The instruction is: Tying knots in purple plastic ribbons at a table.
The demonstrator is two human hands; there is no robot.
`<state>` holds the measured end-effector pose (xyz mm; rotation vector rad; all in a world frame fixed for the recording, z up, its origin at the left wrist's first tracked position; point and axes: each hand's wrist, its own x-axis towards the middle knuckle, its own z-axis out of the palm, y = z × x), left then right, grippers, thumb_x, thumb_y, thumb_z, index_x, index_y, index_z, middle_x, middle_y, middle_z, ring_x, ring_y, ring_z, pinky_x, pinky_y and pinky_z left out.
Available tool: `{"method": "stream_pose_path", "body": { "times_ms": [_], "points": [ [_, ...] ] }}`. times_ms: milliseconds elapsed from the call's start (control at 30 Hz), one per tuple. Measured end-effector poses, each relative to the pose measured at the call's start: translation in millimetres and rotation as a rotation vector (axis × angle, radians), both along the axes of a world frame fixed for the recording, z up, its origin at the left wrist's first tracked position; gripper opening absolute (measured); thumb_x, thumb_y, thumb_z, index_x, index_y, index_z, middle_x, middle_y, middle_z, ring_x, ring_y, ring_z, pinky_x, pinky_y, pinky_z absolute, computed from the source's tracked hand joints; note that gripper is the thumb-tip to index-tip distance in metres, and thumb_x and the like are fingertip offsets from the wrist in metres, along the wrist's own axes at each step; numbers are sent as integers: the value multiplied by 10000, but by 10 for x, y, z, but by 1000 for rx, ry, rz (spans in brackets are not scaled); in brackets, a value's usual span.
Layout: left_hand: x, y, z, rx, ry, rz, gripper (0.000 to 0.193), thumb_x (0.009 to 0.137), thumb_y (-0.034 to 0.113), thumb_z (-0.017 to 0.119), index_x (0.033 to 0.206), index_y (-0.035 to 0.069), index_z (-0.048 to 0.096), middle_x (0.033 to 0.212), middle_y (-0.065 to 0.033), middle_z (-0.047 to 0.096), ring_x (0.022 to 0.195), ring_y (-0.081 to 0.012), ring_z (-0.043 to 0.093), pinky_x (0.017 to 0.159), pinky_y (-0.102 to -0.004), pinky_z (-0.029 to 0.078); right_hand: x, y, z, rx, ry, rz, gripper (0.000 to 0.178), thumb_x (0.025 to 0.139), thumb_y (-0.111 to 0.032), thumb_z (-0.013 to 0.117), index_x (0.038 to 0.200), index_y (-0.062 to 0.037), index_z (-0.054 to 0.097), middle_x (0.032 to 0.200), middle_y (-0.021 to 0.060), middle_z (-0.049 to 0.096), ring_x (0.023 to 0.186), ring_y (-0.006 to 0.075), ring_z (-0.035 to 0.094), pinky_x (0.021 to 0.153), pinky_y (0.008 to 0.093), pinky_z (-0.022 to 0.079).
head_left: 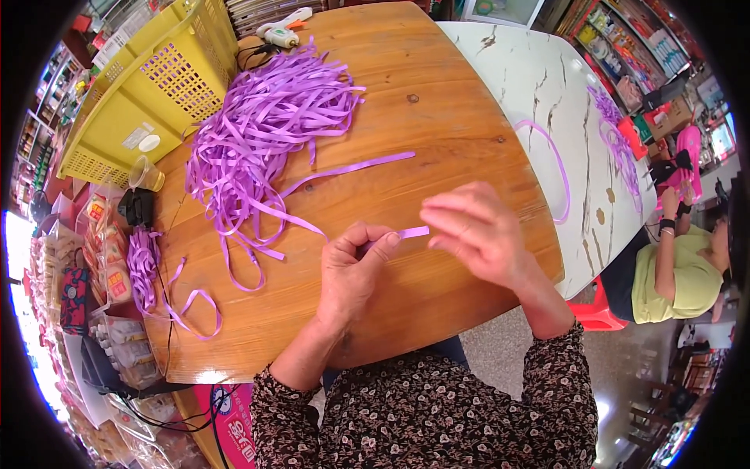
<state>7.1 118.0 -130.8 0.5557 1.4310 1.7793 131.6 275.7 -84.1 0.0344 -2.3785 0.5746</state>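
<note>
Over the near part of the wooden table, my left hand (353, 264) is closed in a pinch on a purple ribbon (415, 232), whose short end sticks out to the right past my thumb. From the same hand, more ribbon runs back left to a large tangled heap of purple ribbons (273, 109). My right hand (480, 234) hovers just right of the ribbon's end, fingers stretched out and apart from the thumb, with nothing seen in it. One loose ribbon strand lies straight on the wood beyond my hands.
A yellow plastic basket (148, 102), a clear cup (146, 173) and a glue gun (281, 33) stand around the heap. Another ribbon bundle (143, 270) hangs at the left. A white marbled table (547, 86) adjoins at right, bearing more ribbon; a person in a yellow-green top sits beside it.
</note>
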Motion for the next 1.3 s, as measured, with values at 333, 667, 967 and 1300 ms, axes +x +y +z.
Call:
{"method": "stream_pose_path", "body": {
  "times_ms": [333, 667, 967, 1300],
  "points": [
    [15, -2, 11, -9, 259, 17, 59, 835, 70, 677, 834, 12, 670, 720, 33, 535, 649, -38, 446, 570, -198, 357, -84, -129, -177, 213, -28, 41, 349, 612, -33, 680, 960, -32, 664, 848, 36, 584, 738, 198, 548, 653, 331, 410],
    [-7, -1, 29, -23, 353, 15, 49, 809, 69, 701, 789, 28, 684, 676, 46, 484, 629, -44, 412, 567, -208, 330, -55, -143, -123, 126, -175, 88, 181, 749, -10, 640, 930, -20, 655, 814, 42, 556, 722, 193, 526, 638, 312, 410],
    [44, 1, 26, 335, -206, -109, 105, 844, -1, 642, 932, 52, 621, 863, 9, 604, 790, -62, 554, 716, -211, 457, -21, -193, -329, -1504, -205, 574, 153, 812, -1, 633, 958, 26, 670, 851, 89, 586, 746, 163, 533, 656, 267, 420],
    [91, 1, -98, 190, 291, 81, 124, 843, -41, 618, 944, 29, 634, 911, -7, 575, 859, -72, 514, 745, -213, 426, -187, -275, -288, -623, -63, 157, 275, 808, 87, 607, 1050, -25, 672, 832, 49, 598, 740, 140, 546, 642, 261, 448]
  ]
}}
